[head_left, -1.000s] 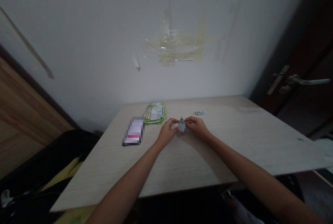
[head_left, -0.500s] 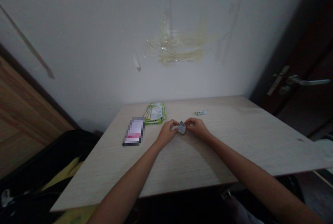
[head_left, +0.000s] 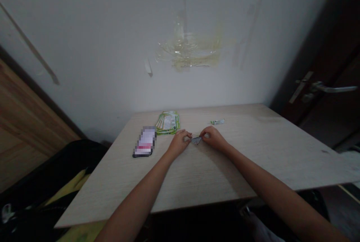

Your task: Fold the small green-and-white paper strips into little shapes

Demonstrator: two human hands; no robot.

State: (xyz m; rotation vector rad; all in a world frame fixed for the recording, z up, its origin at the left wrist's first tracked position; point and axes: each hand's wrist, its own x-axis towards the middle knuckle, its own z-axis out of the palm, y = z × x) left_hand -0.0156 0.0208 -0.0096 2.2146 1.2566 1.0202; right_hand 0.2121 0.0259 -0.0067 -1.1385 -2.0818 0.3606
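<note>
Between my two hands, over the middle of the table (head_left: 180,185), is a small grey printed wrapper (head_left: 196,141), now a flat, roughly triangular shape. My left hand (head_left: 180,142) pinches its left corner between thumb and fingers. At the opposite corner, the thumb and fingertips of my right hand (head_left: 211,137) are closed on it. Behind my left hand lies a fanned stack of green and white packets (head_left: 168,122). A narrow green and white folded wrapper (head_left: 217,121) rests on the table beyond my right hand.
A phone (head_left: 145,141), its screen blurred out, lies left of my left hand. The table meets a wall with peeling clear tape (head_left: 194,54). To the right is a dark door with a metal handle (head_left: 333,87). Dark bags with yellow cloth (head_left: 67,187) sit below the left edge.
The grey wrapper went from a taller, diamond-like shape to a lower triangle with its top edge down. Both hands keep hold of its corners and have barely shifted.
</note>
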